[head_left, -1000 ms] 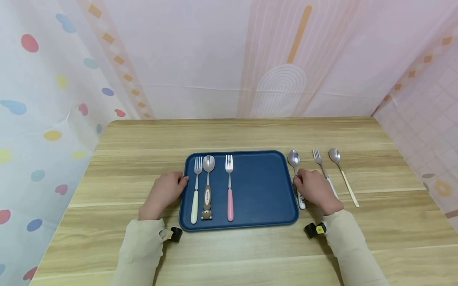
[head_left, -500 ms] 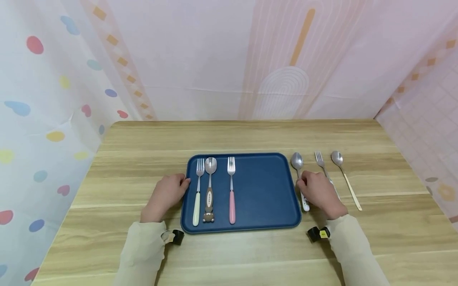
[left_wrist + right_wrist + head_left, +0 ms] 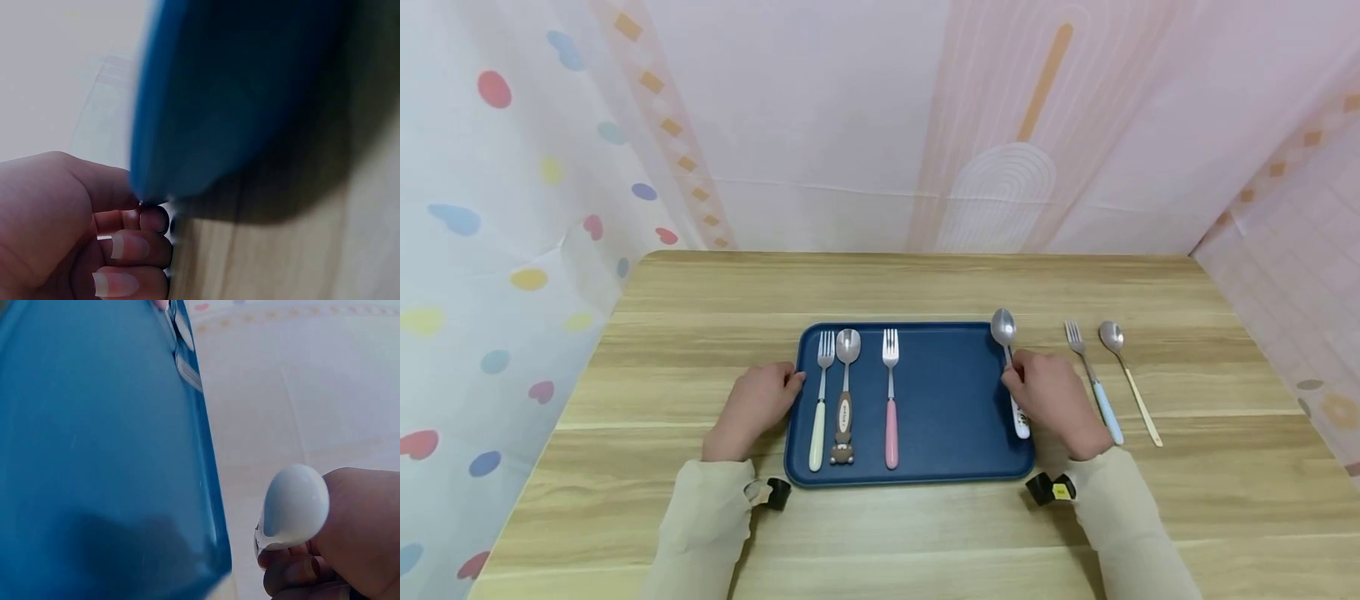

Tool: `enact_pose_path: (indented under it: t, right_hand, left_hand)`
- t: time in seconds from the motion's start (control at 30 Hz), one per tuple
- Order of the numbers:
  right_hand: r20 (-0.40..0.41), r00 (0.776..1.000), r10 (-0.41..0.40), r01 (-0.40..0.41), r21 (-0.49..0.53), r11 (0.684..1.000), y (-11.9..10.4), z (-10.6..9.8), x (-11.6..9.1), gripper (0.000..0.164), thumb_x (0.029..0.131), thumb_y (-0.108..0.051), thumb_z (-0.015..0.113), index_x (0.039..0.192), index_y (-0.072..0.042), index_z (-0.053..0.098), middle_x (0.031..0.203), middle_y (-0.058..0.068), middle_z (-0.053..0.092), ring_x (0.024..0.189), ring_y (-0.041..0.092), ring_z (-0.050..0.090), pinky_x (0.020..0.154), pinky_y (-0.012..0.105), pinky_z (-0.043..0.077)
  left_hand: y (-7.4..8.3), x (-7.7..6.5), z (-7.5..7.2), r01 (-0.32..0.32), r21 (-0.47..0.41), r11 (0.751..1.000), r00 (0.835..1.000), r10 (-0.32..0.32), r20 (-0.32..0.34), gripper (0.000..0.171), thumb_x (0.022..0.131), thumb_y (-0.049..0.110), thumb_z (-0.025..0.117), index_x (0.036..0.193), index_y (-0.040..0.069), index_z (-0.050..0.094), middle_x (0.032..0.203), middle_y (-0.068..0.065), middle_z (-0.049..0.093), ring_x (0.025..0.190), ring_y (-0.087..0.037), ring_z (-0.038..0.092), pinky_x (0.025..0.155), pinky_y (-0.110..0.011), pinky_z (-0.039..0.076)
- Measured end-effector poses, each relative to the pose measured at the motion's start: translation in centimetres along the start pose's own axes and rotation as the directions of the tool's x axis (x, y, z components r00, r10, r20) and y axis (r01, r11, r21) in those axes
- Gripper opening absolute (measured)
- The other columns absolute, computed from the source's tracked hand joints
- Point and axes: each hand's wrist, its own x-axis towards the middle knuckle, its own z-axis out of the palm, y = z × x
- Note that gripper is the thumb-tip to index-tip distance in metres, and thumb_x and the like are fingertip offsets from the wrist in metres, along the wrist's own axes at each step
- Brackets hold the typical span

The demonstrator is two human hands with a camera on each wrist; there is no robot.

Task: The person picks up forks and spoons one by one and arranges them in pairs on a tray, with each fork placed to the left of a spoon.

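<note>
My right hand [image 3: 1051, 396] pinches a metal spoon with a white patterned handle [image 3: 1019, 421] over the right side of a dark blue tray [image 3: 955, 400]. The rounded white end of that spoon [image 3: 299, 503] shows large in the right wrist view, with curled fingers behind it. At the tray's left edge my left hand [image 3: 756, 404] grips the rim between thumb and curled fingers [image 3: 128, 247]. On the tray lie a fork with a pale green handle [image 3: 817, 437], a spoon with a brown bear handle [image 3: 844, 417] and a fork with a pink handle [image 3: 891, 433].
Right of the tray, a fork with a light blue handle [image 3: 1107, 412] and a spoon with a cream handle [image 3: 1142, 408] lie on the wooden table [image 3: 910, 542]. Patterned curtains [image 3: 820, 125] hang behind the table and at its sides.
My right hand has lifted the white-handled spoon from the table beside the tray and moved it left over the tray's right edge. The left hand stays at the tray's rim.
</note>
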Motion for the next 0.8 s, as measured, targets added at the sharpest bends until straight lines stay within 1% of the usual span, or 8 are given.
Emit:
enact_pose_path:
  t: [0.1, 0.33, 0.43, 0.53, 0.67, 0.8]
  right_hand:
    - [0.027, 1.000, 0.003, -0.003, 0.006, 1.000, -1.0, 0.0, 0.4, 0.023, 0.087, -0.014, 0.050, 0.064, -0.011, 0.048, 0.051, 0.000, 0.040, 0.042, 0.012, 0.038, 0.039, 0.026, 0.031]
    - [0.029, 0.996, -0.079, 0.079, 0.011, 0.997, -3.2, 0.6, 1.2, 0.022, 0.086, -0.013, 0.053, 0.064, -0.012, 0.050, 0.050, -0.002, 0.038, 0.041, 0.011, 0.037, 0.038, 0.024, 0.029]
    - [0.042, 0.995, -0.095, 0.094, 0.021, 0.995, -4.0, 1.1, 1.6, 0.020, 0.085, -0.012, 0.053, 0.065, -0.012, 0.051, 0.050, -0.002, 0.039, 0.040, 0.009, 0.038, 0.038, 0.023, 0.030]
    - [0.085, 0.993, -0.087, 0.083, 0.048, 0.995, -4.9, 1.8, 1.9, 0.018, 0.085, -0.013, 0.053, 0.067, -0.012, 0.053, 0.049, -0.002, 0.042, 0.040, 0.008, 0.041, 0.038, 0.023, 0.033]
    - [0.151, 0.987, -0.050, 0.038, 0.080, 0.996, -6.1, 2.6, 2.3, 0.018, 0.086, -0.014, 0.053, 0.068, -0.012, 0.054, 0.050, -0.001, 0.044, 0.041, 0.008, 0.045, 0.039, 0.023, 0.037]
    - [0.164, 0.985, -0.049, 0.035, 0.084, 0.996, -6.9, 3.3, 2.6, 0.021, 0.085, -0.014, 0.052, 0.064, -0.014, 0.052, 0.049, -0.001, 0.043, 0.040, 0.008, 0.044, 0.038, 0.023, 0.036]
  left_hand:
    - [0.1, 0.1, 0.1, 0.002, -0.004, 1.000, 1.000, -0.001, 0.004, 0.031, 0.095, 0.021, 0.047, 0.067, 0.008, 0.049, 0.055, -0.003, 0.043, 0.049, -0.017, 0.044, 0.047, -0.028, 0.035]
    - [0.1, 0.3, 0.2, 0.012, -0.017, 1.000, 1.000, -0.012, 0.007, 0.031, 0.096, 0.022, 0.047, 0.067, 0.009, 0.049, 0.055, -0.003, 0.042, 0.049, -0.017, 0.044, 0.047, -0.028, 0.035]
    - [0.0, 0.4, 0.3, 0.009, -0.013, 1.000, 1.000, -0.009, 0.004, 0.032, 0.095, 0.022, 0.047, 0.067, 0.009, 0.048, 0.055, -0.003, 0.042, 0.049, -0.017, 0.044, 0.047, -0.028, 0.034]
    - [0.0, 0.5, 0.3, 0.006, -0.012, 1.000, 1.000, -0.006, -0.002, 0.032, 0.095, 0.022, 0.047, 0.066, 0.009, 0.047, 0.054, -0.003, 0.042, 0.049, -0.017, 0.043, 0.047, -0.028, 0.034]
    - [0.1, 0.6, 0.2, 0.003, -0.017, 1.000, 1.000, -0.003, -0.007, 0.032, 0.095, 0.021, 0.047, 0.066, 0.009, 0.048, 0.054, -0.003, 0.042, 0.049, -0.017, 0.043, 0.048, -0.028, 0.033]
    - [0.1, 0.6, 0.3, 0.000, -0.017, 1.000, 1.000, 0.000, -0.011, 0.032, 0.095, 0.021, 0.047, 0.066, 0.009, 0.047, 0.054, -0.003, 0.041, 0.049, -0.017, 0.043, 0.048, -0.028, 0.033]
